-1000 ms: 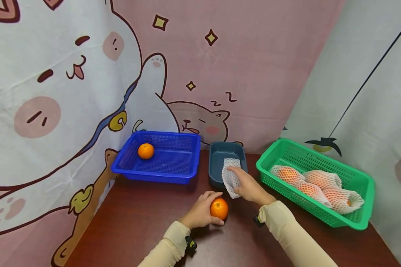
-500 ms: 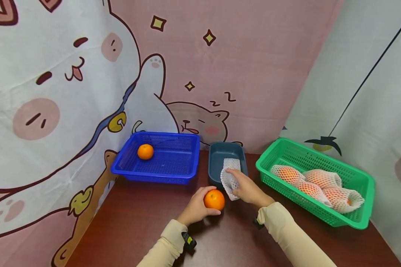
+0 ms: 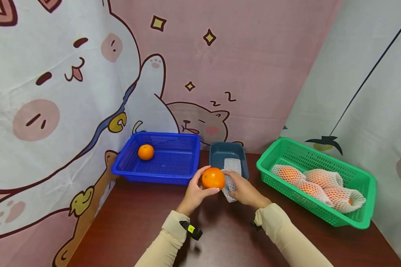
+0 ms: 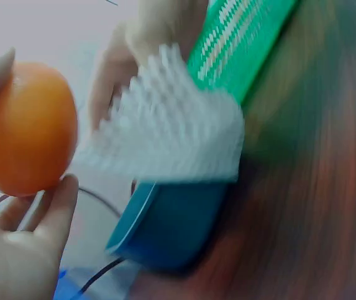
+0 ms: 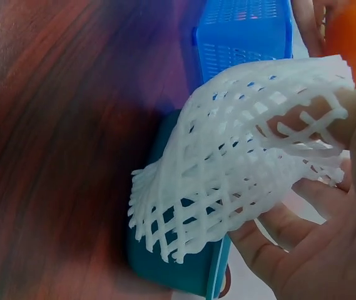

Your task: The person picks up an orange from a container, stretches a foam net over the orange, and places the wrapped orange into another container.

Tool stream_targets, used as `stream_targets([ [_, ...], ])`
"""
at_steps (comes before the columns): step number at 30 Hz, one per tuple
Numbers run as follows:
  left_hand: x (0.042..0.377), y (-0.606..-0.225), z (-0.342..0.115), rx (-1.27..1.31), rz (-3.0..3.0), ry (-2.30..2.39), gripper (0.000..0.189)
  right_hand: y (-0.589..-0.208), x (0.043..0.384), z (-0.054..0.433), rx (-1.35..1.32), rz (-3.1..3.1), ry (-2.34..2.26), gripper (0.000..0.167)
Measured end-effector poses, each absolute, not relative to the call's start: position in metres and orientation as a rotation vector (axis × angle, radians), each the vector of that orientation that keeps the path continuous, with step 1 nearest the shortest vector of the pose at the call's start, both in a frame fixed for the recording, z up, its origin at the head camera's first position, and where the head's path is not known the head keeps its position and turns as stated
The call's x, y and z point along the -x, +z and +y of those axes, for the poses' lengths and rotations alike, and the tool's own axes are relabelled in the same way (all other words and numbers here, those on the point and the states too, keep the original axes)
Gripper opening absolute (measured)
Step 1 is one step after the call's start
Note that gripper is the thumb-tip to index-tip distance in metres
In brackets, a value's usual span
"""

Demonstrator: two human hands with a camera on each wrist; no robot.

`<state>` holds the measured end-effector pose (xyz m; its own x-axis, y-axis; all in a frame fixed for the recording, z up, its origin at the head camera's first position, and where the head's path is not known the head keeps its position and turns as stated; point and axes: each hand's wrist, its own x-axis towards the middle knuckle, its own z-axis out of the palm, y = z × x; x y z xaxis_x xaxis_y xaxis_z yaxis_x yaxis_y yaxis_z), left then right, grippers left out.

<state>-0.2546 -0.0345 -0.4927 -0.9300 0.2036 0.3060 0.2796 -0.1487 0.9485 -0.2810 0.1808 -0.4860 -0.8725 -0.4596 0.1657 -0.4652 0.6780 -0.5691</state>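
My left hand [image 3: 193, 194] grips a bare orange [image 3: 213, 178], thumb below and fingers over its left side, raised above the table. Right beside it, my right hand [image 3: 248, 191] holds a white foam net sleeve [image 5: 240, 144]. In the right wrist view the thumb reaches inside the sleeve's open end, with the other fingers outside it. The orange is close to that opening, and in the head view it overlaps the sleeve. Behind the hands, a dark teal bin [image 3: 215, 157] has white foam netting [image 3: 233, 164] in it.
A blue basket [image 3: 155, 178] with one orange [image 3: 146, 152] stands at the back left. On the right, a green basket [image 3: 297, 191] contains several net-wrapped oranges [image 3: 315, 187]. A printed curtain [image 3: 254, 66] hangs behind the brown table [image 3: 130, 218].
My left hand has lifted the orange off the table and brought it up beside the foam net sleeve. The right hand keeps its hold on the sleeve, nearly in place.
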Motion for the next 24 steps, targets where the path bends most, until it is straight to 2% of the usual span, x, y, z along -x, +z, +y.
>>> stream_targets([
  [4, 0.250, -0.488, -0.018, 0.539, -1.920, -2.390, 0.076, -0.490, 0.279, 0.179, -0.816, -2.817, 0.965, 0.080],
  [11, 0.235, -0.473, -0.002, 0.467, -1.884, -2.429, 0.071, -0.493, 0.278, 0.177, -0.857, -2.674, 1.018, 0.062],
  [19, 0.237, -0.484, -0.012, 0.375, -2.066, -2.134, 0.067, -0.492, 0.281, 0.178, -0.849, -2.633, 1.084, 0.074],
  [24, 0.249, -0.507, -0.014, 0.399, -1.997, -2.328, 0.072, -0.490, 0.278, 0.176, -0.882, -2.599, 1.125, 0.073],
])
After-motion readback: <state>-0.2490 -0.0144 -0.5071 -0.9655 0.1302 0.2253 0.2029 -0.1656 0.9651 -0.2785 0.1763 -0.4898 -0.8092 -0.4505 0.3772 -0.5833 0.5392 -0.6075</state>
